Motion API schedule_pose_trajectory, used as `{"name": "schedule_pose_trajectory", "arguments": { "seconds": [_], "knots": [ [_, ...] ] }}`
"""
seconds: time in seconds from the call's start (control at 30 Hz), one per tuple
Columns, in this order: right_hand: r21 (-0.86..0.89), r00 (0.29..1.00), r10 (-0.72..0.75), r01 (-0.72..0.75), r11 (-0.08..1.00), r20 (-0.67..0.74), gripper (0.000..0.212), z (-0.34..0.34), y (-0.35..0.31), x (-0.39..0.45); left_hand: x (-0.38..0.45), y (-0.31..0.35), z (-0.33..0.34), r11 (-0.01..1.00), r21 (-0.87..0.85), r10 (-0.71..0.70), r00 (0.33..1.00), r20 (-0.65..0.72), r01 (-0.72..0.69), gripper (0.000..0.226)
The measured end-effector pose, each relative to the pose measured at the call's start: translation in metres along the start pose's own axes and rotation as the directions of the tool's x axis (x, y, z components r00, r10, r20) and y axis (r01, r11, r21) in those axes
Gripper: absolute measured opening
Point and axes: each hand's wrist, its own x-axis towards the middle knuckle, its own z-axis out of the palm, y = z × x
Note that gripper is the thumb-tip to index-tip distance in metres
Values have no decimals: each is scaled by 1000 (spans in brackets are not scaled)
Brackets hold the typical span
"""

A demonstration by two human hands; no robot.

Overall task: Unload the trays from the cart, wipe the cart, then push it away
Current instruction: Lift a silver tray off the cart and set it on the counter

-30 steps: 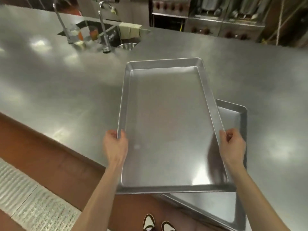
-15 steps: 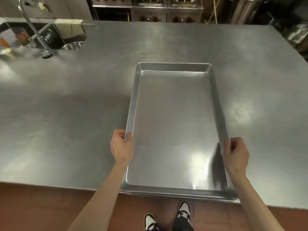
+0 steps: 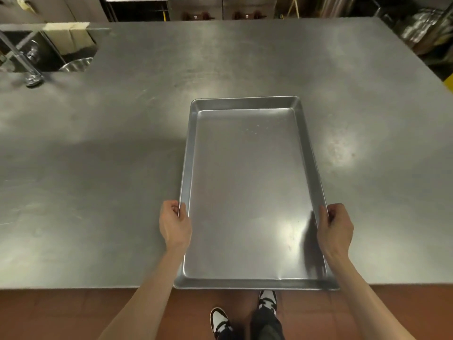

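Observation:
A large empty metal tray lies lengthwise on the steel counter, its near end just over the counter's front edge. My left hand grips the tray's left rim, fingers curled over the edge. My right hand grips the right rim the same way. A second tray seen earlier lies hidden beneath this one. The cart is out of view.
A sink with a tap and a metal bowl is set into the counter's far left. Stoves and metal containers line the back. Red tile floor and my shoes show below the counter edge.
I have turned square to the counter, and the tray in my hands has swung round and come down over the lower tray, covering it. Both hands keep their grip on the rims.

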Motion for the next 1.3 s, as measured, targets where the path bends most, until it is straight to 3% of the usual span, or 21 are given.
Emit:
{"name": "schedule_pose_trajectory", "arguments": {
  "seconds": [0.8,1.13,1.27,1.3],
  "knots": [
    [-113,991,-136,136,984,11,21,26,21,5,-2,-14,10,963,201,195,979,-52,-181,19],
    [-199,995,-99,97,975,-2,14,32,21,2,-4,-17,11,961,227,179,982,-66,-160,14],
    [-162,998,-60,59,985,2,16,33,22,3,-3,-14,13,975,196,113,993,-17,-107,2],
    [-146,999,-39,41,988,15,15,33,22,4,-2,-12,13,981,177,80,997,6,-80,8]
  ]
}}
